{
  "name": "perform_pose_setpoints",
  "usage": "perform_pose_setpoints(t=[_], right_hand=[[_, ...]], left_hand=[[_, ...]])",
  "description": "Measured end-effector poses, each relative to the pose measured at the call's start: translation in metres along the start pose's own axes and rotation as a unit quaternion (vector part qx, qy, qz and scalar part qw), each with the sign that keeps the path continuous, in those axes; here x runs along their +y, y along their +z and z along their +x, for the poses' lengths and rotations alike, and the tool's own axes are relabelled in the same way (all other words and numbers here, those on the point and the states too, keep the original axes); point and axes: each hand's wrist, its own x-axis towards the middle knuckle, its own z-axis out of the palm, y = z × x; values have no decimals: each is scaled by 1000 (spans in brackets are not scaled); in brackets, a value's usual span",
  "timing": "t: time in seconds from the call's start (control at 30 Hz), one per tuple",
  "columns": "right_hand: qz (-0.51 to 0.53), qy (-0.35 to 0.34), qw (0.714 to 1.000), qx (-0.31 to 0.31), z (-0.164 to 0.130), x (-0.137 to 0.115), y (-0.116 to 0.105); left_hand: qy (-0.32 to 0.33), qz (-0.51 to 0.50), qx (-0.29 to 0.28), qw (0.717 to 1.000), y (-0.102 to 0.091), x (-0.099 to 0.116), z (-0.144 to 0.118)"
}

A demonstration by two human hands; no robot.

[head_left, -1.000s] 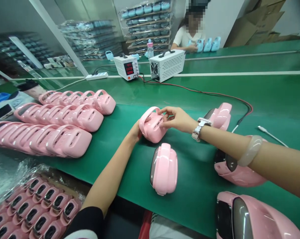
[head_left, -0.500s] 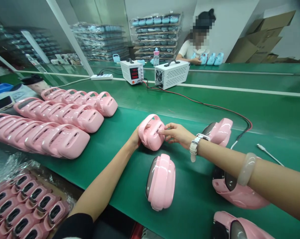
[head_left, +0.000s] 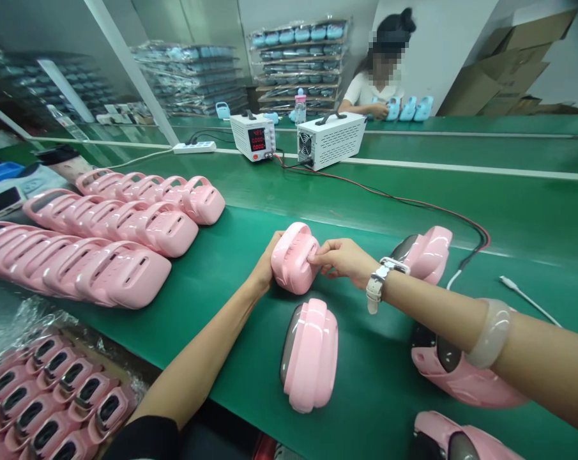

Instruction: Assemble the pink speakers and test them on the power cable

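Note:
A pink plastic device with a carrying handle (head_left: 294,265) stands tilted on the green mat, its slotted side turned toward the right. My left hand (head_left: 266,265) grips it from the left and behind, with most of the fingers hidden. At the slotted side, my right hand (head_left: 336,259) has its thumb and index fingertip pinched against the casing; whether something small sits between them is hidden. Just in front lies a second pink device (head_left: 312,354), its dark glossy face turned left. Beyond my right wrist rests another pink device (head_left: 430,255), partly covered by the watch.
Rows of pink devices (head_left: 130,271) line the left side, above a box of pink housings (head_left: 44,409). A power supply (head_left: 254,137) feeds a red-and-black cable (head_left: 413,203). A white cable plug (head_left: 509,283) and more pink devices (head_left: 475,377) lie right. A co-worker (head_left: 375,89) sits opposite.
The held device has turned slightly, so its handle now covers more of its top. My right fingertips stay at its slotted side. The view has shifted a little.

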Motion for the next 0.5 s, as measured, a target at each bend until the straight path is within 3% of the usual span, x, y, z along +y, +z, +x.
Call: perform_pose_setpoints(t=[0.3,0.43,0.5], right_hand=[[-44,-3,999,-28,5,-2,-5],[-105,-7,993,-47,3,-28,-19],[-121,-42,990,-65,-11,-49,-27]], left_hand=[[23,33,12,999,-3,-3,3],[37,55,8,998,3,4,5],[41,73,1,997,7,11,4]])
